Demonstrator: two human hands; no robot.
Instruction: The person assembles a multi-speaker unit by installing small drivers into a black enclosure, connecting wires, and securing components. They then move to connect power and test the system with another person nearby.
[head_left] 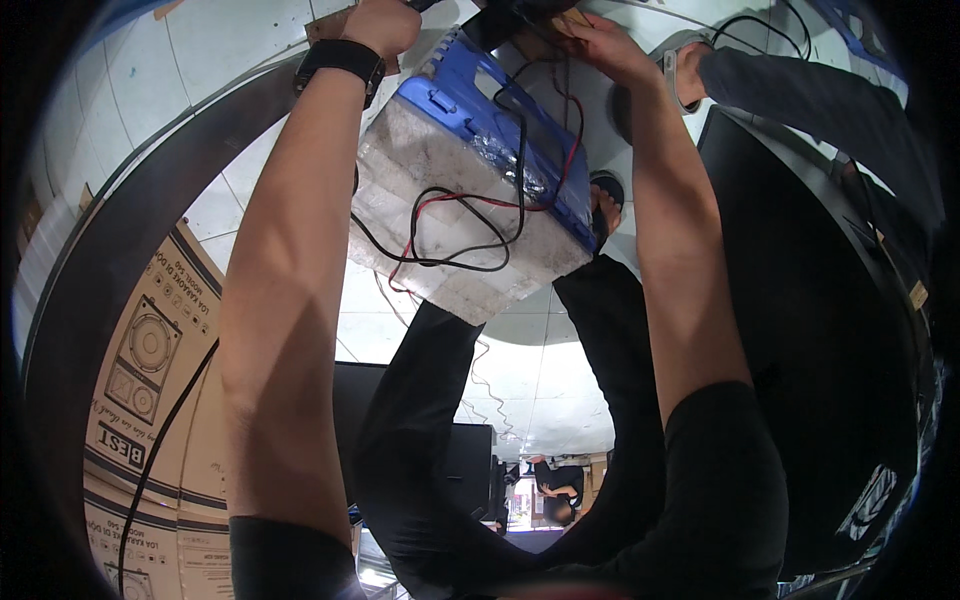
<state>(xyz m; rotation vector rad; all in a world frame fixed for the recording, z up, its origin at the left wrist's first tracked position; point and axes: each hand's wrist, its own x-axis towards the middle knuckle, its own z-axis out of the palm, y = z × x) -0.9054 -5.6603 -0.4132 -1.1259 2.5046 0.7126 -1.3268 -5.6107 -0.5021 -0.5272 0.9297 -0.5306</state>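
My left hand (384, 28), with a black watch (345, 66) on its wrist, is closed at the top of the view beside a dark object cut off by the edge. What it grips cannot be made out. My right hand (607, 48) has its fingers bent around something small and yellowish-brown, mostly hidden, next to dark parts. Between my forearms sits a blue plastic crate (440, 98) with a worn whitish panel (400, 160) facing me. Clear wrap or tape shines along its edge. A black wire (465, 264) and a red wire (581, 130) loop loosely across it.
Cardboard boxes (150, 400) with printed speaker drawings stand at left, behind a dark curved edge (75, 270). A large black case (800, 330) is at right. Another person's leg (800, 95) reaches in at upper right. My sandalled foot (606, 205) rests on white floor tiles (550, 370).
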